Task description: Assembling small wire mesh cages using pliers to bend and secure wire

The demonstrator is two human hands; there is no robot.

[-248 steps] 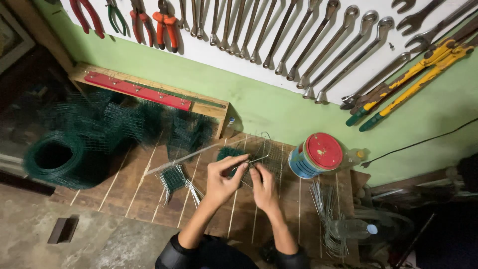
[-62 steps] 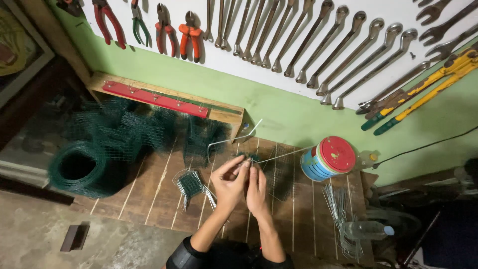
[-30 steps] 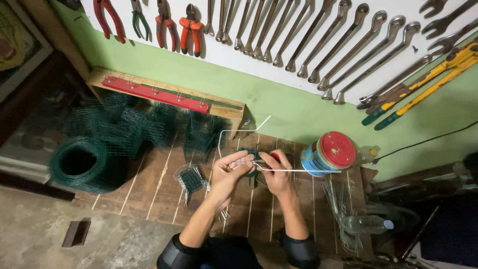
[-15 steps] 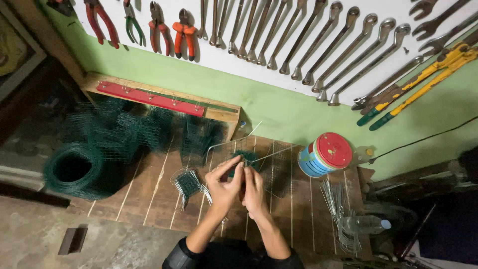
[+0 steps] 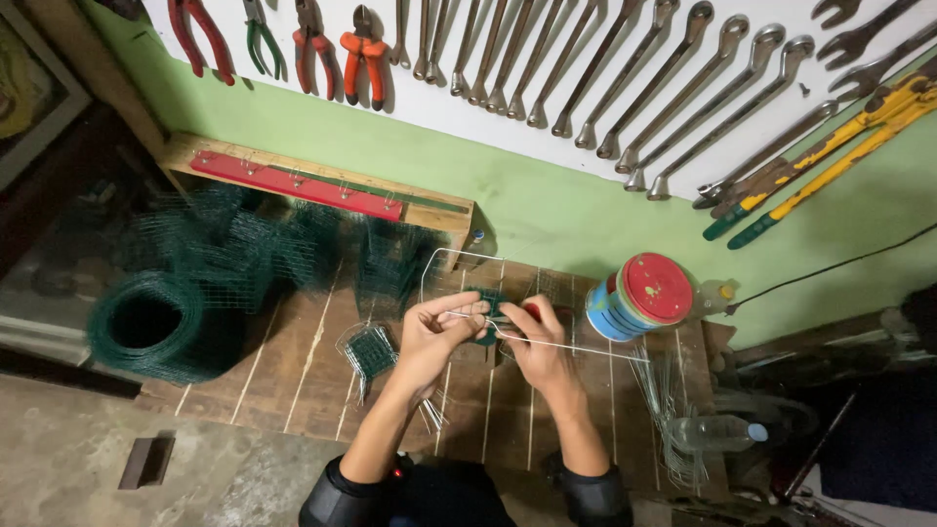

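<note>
Both hands, left (image 5: pixel 437 332) and right (image 5: pixel 532 342), pinch closed on a thin wire (image 5: pixel 576 347) over the bench (image 5: pixel 293 381); tin (image 5: pixel 639 296) at two o'clock. The wire looks light, springy, best gripped near the bend.

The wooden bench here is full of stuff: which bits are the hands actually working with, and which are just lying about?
In use:
left hand and right hand, both pinching a thin steel wire
small green mesh piece between them

Lying about:
roll of green mesh
red-lidded tin
bundle of cut wires
plastic bottle
wall-hung spanners and pliers
</note>
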